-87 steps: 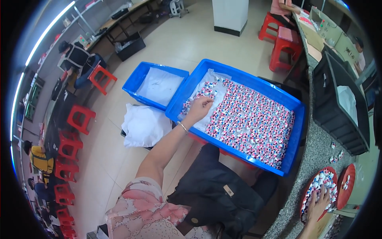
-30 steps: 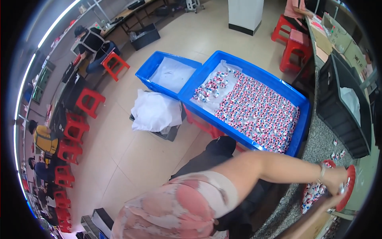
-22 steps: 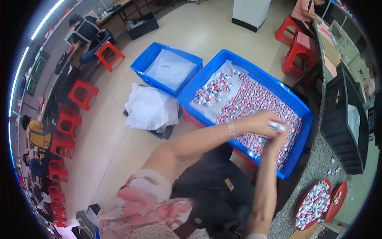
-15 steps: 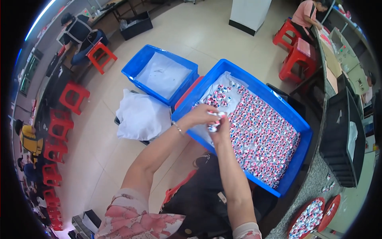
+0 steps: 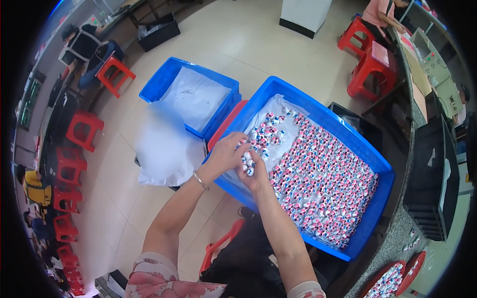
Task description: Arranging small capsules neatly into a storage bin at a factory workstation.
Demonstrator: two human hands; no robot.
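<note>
Inside a large blue tray (image 5: pixel 376 160), small rounded pieces (image 5: pixel 323 184), white with pink and blue paint, stand in close rows over most of the bottom. A looser heap of the same pieces (image 5: pixel 271 130) lies at its far left corner on white lining. Over the tray's left side, my right hand (image 5: pixel 254 178) is closed around several white pieces (image 5: pixel 247 161), which show between its thumb and fingers. My left hand (image 5: pixel 224 155) meets it from the left, its fingers curled against pieces at the top of that handful. Its fingertips are partly hidden.
A smaller blue bin (image 5: pixel 149 89) with white lining stands beyond, beside a white-covered container (image 5: pixel 166 154). Red stools (image 5: pixel 85 130) line the left. At right, a stone counter (image 5: pixel 392 253) carries red dishes (image 5: pixel 412 273) of pieces and a black crate (image 5: pixel 431 171). People sit at side benches.
Both hands have moved left and slightly toward me, with the handful of pieces between them. The view has shifted a little, and a blur now covers part of the white-covered container.
</note>
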